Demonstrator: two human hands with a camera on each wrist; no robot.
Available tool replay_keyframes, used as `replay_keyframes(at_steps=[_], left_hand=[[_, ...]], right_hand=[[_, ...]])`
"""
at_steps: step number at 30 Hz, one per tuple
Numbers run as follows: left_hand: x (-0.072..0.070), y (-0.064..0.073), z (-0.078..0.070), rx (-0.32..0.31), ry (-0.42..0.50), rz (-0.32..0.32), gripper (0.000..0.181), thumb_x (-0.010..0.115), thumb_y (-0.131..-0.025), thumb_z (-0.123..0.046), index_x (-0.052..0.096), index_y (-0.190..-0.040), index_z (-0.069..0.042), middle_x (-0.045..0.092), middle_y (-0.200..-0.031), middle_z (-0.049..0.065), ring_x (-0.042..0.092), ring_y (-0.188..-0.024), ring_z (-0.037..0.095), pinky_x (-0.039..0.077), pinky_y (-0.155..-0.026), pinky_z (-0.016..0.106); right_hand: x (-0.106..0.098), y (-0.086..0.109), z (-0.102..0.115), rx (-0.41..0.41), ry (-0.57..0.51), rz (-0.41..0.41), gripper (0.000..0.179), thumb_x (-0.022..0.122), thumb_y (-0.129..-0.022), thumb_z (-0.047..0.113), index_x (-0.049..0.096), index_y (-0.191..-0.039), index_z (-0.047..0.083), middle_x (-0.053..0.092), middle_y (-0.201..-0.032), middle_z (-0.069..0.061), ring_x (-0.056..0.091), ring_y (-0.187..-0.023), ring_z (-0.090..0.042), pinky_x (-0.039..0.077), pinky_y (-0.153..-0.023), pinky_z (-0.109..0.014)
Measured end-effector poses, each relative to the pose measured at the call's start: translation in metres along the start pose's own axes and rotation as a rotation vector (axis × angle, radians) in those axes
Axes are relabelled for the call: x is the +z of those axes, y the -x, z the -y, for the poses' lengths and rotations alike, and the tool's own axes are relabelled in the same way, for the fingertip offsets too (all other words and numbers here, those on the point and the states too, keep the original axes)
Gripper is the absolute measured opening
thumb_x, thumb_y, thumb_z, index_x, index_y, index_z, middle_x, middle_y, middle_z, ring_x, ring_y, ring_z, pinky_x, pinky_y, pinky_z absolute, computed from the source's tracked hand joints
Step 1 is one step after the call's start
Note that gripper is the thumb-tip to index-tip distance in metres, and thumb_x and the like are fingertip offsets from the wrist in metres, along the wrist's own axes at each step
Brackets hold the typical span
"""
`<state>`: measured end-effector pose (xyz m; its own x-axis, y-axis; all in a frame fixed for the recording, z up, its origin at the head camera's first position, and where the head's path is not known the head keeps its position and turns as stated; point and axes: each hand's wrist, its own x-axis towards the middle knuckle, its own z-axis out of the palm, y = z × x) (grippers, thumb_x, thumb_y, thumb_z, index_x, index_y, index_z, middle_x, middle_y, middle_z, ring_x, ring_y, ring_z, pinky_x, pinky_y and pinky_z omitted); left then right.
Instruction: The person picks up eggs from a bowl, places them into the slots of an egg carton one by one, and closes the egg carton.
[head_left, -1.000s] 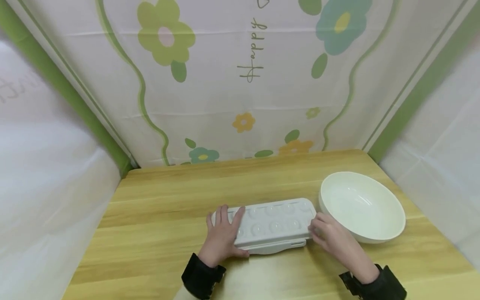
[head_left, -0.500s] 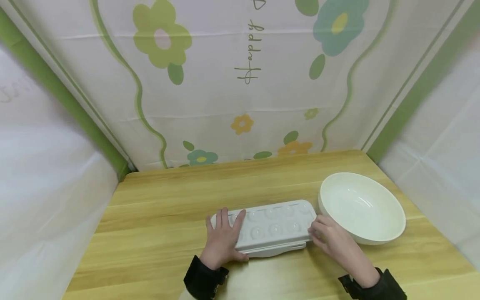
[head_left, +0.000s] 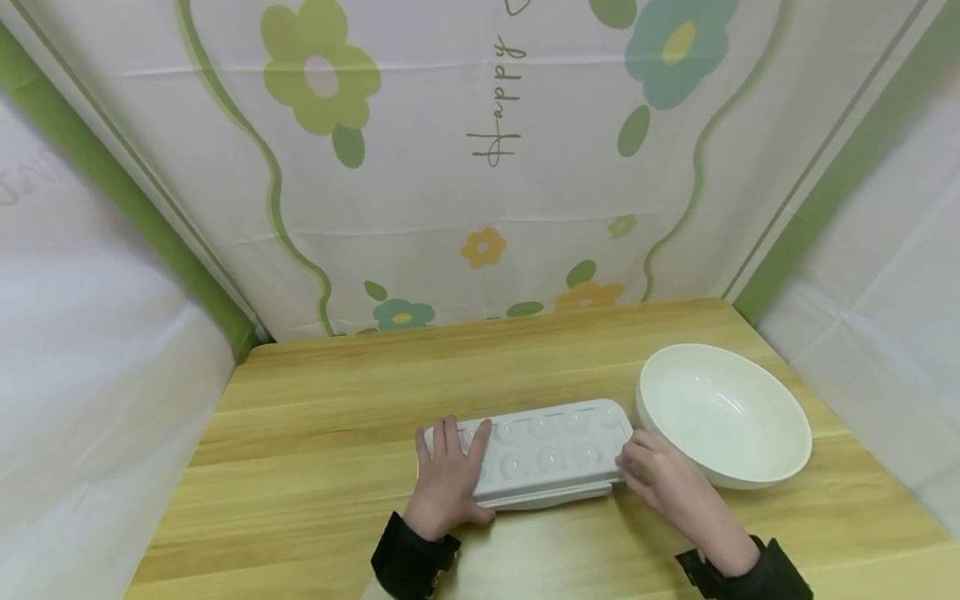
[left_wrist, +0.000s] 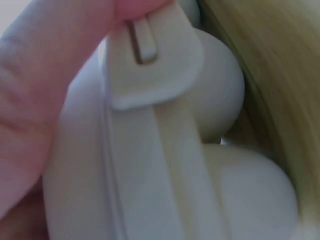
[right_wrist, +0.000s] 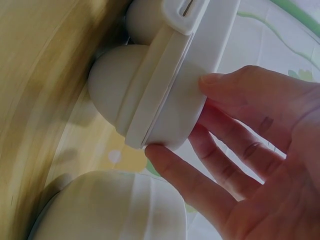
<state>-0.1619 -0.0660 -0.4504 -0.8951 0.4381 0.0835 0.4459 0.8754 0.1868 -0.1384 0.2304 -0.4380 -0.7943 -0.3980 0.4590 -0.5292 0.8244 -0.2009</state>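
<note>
A long white lidded egg box (head_left: 551, 454) with rounded bumps on its top lies on the wooden table. My left hand (head_left: 446, 487) spreads its fingers over the left end of the lid, the thumb down at the front edge. In the left wrist view, a digit lies on the slotted front tab (left_wrist: 155, 80), above the round cups (left_wrist: 250, 195). My right hand (head_left: 660, 475) holds the box's right end. Its fingertips (right_wrist: 155, 151) meet the lid's rim in the right wrist view, where another slotted tab (right_wrist: 182, 15) shows.
A large white bowl (head_left: 723, 417) stands at the right, close beyond my right hand. Behind the wooden table (head_left: 337, 392) hangs a flowered white cloth (head_left: 420, 192), and white cloth also flanks both sides.
The strip along the front of the egg box has swung inward toward the box, and less of it shows. Both hands stay almost where they were.
</note>
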Motion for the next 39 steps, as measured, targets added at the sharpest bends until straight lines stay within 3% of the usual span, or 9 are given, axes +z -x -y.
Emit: replay_keyframes(at_steps=[11, 16, 20, 24, 29, 34, 39], left_hand=[[-0.001, 0.003, 0.003, 0.009, 0.003, -0.062, 0.112, 0.084, -0.045, -0.046, 0.033, -0.138, -0.01, 0.03, -0.128, 0.032, 0.027, -0.119, 0.047, 0.017, -0.096, 0.071], [0.0, 0.001, 0.004, 0.005, -0.007, -0.08, 0.112, 0.084, -0.043, -0.046, 0.034, -0.137, -0.011, 0.032, -0.125, 0.031, 0.028, -0.118, 0.046, 0.018, -0.096, 0.07], [0.0, 0.0, 0.004, -0.008, -0.005, -0.063, 0.112, 0.083, -0.044, -0.046, 0.033, -0.138, -0.012, 0.032, -0.126, 0.031, 0.027, -0.119, 0.046, 0.017, -0.097, 0.07], [0.001, 0.0, 0.004, -0.011, 0.006, -0.052, 0.111, 0.083, -0.044, -0.046, 0.033, -0.138, -0.012, 0.031, -0.127, 0.031, 0.027, -0.12, 0.047, 0.017, -0.097, 0.071], [0.004, -0.001, 0.003, -0.017, 0.002, -0.035, 0.112, 0.083, -0.045, -0.048, 0.032, -0.139, -0.014, 0.03, -0.129, 0.031, 0.026, -0.121, 0.046, 0.014, -0.098, 0.07], [0.005, -0.002, 0.003, -0.021, -0.002, -0.026, 0.112, 0.083, -0.046, -0.049, 0.032, -0.139, -0.014, 0.03, -0.129, 0.03, 0.026, -0.121, 0.045, 0.014, -0.098, 0.07], [0.004, -0.001, 0.002, -0.019, -0.003, -0.021, 0.112, 0.083, -0.046, -0.049, 0.032, -0.14, -0.014, 0.03, -0.129, 0.029, 0.026, -0.121, 0.045, 0.014, -0.099, 0.069]], right_hand=[[0.003, -0.005, 0.007, 0.026, 0.04, 0.037, 0.028, 0.078, -0.057, 0.004, 0.056, -0.07, 0.015, 0.048, -0.074, 0.007, 0.045, -0.069, -0.008, 0.046, -0.057, -0.024], [0.004, -0.006, 0.019, 0.133, 0.044, 0.113, 0.04, 0.084, -0.056, 0.02, 0.052, -0.078, 0.012, 0.042, -0.078, 0.003, 0.04, -0.072, -0.014, 0.041, -0.055, -0.027], [0.009, -0.004, 0.03, 0.215, 0.075, 0.16, 0.058, 0.086, -0.052, 0.035, 0.052, -0.092, 0.01, 0.044, -0.09, -0.004, 0.043, -0.084, -0.023, 0.044, -0.054, -0.03], [0.017, -0.003, 0.04, 0.206, 0.164, 0.127, 0.082, 0.084, -0.047, 0.047, 0.049, -0.109, 0.005, 0.047, -0.103, -0.013, 0.045, -0.096, -0.033, 0.049, -0.056, -0.038], [0.028, -0.005, 0.049, 0.186, 0.258, 0.077, 0.107, 0.08, -0.044, 0.058, 0.044, -0.123, -0.002, 0.049, -0.113, -0.023, 0.045, -0.103, -0.042, 0.049, -0.073, -0.053], [0.039, -0.01, 0.055, 0.245, 0.312, 0.062, 0.118, 0.075, -0.04, 0.07, 0.043, -0.126, -0.005, 0.05, -0.116, -0.028, 0.044, -0.106, -0.045, 0.043, -0.076, -0.062], [0.043, -0.012, 0.057, 0.287, 0.341, 0.06, 0.119, 0.074, -0.036, 0.072, 0.045, -0.122, -0.005, 0.05, -0.115, -0.026, 0.045, -0.105, -0.043, 0.042, -0.076, -0.061]])
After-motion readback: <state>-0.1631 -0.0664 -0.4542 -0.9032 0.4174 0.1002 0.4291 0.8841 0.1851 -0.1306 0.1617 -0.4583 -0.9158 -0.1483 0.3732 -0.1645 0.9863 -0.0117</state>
